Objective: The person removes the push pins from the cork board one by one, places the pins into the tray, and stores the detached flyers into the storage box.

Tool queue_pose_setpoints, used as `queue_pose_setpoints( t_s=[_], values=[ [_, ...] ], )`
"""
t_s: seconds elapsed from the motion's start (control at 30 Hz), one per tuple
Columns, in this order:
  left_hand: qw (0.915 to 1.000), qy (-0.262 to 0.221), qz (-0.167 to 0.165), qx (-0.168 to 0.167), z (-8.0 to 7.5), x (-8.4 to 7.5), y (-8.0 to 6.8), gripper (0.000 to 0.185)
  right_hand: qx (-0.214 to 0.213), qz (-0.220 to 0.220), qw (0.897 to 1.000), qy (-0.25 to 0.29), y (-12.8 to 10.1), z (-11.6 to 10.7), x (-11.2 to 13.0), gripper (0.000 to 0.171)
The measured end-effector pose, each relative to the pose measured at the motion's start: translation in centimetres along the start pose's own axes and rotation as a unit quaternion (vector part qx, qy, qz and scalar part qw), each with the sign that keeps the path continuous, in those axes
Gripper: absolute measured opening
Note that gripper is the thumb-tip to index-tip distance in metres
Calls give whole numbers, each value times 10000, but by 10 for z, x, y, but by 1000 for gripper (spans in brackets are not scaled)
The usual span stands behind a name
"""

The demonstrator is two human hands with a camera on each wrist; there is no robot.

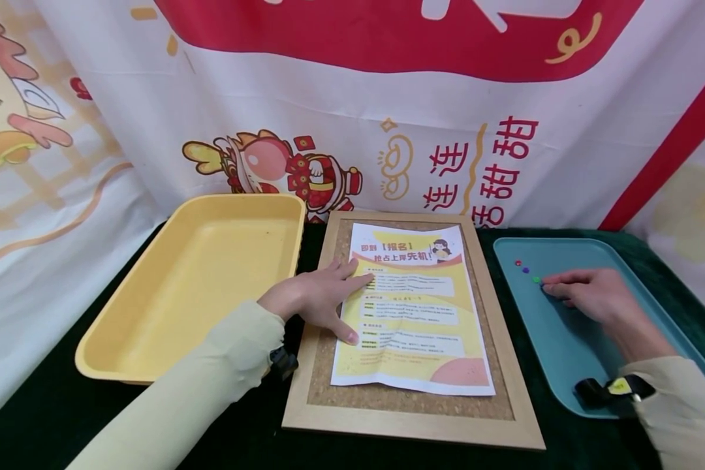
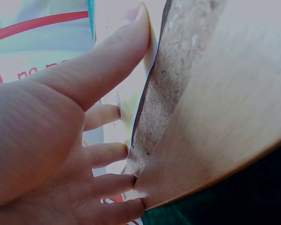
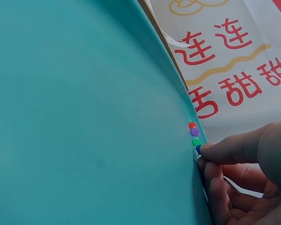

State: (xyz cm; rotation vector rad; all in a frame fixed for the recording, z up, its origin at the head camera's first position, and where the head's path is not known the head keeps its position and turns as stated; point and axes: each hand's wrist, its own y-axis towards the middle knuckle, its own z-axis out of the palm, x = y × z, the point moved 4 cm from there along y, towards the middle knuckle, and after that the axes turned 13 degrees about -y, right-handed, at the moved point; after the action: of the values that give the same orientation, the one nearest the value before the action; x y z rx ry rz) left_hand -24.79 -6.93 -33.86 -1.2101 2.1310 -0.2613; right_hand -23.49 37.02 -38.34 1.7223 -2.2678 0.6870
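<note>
My left hand (image 1: 331,297) rests with spread, straight fingers on the left side of a printed paper sheet (image 1: 411,365). The yellow and white sheet lies on a cork board (image 1: 341,405) with a pale wooden frame; its lower edge ripples slightly. In the left wrist view the thumb (image 2: 117,61) reaches over the sheet's edge. Over at the blue tray (image 1: 570,365), my right hand (image 1: 593,297) pinches a blue thumbtack (image 3: 199,149) between thumb and index finger. Beside those fingertips lie a green thumbtack (image 1: 536,279), a purple one (image 1: 525,269) and a red one (image 1: 517,263).
A yellow tray (image 1: 235,261) stands left of the board, partly behind the left forearm. Dark green cloth (image 1: 229,437) covers the table. Behind everything hangs a printed white and red fabric (image 1: 329,91).
</note>
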Motion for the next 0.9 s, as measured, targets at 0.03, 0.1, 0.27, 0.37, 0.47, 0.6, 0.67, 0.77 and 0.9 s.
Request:
queue_pose_setpoints(
  t_s=[0.03, 0.1, 0.27, 0.37, 0.47, 0.6, 0.67, 0.77, 0.9],
  values=[
    [10000, 4, 1, 3, 0, 0, 0, 112, 11, 22, 10000, 6, 0, 0, 0, 48],
    [10000, 8, -5, 5, 0, 0, 1, 111, 50, 75, 10000, 35, 0, 0, -1, 49],
    [10000, 4, -46, 9, 0, 0, 1, 111, 140, 200, 9996, 132, 0, 1, -1, 50],
    [10000, -6, -47, 2, 0, -1, 0, 111, 132, 250, 9995, 166, 0, 1, 0, 49],
    [10000, -13, -25, 1, 0, 0, 1, 111, 129, 274, 9994, 171, -1, 0, 1, 49],
    [10000, -3, -2, 16, 0, 0, 1, 112, 124, 257, 9995, 142, -2, -1, 1, 49],
    [10000, -18, 3, 17, 1, 0, 1, 112, 134, 257, 9995, 145, -2, -1, 1, 49],
    [10000, -51, -7, 24, 0, 0, 1, 112, 148, 267, 9994, 167, -3, -2, 1, 49],
    [10000, -11, -58, 24, -1, 0, 2, 112, 162, 243, 9993, 215, -2, -2, 1, 52]
  ],
)
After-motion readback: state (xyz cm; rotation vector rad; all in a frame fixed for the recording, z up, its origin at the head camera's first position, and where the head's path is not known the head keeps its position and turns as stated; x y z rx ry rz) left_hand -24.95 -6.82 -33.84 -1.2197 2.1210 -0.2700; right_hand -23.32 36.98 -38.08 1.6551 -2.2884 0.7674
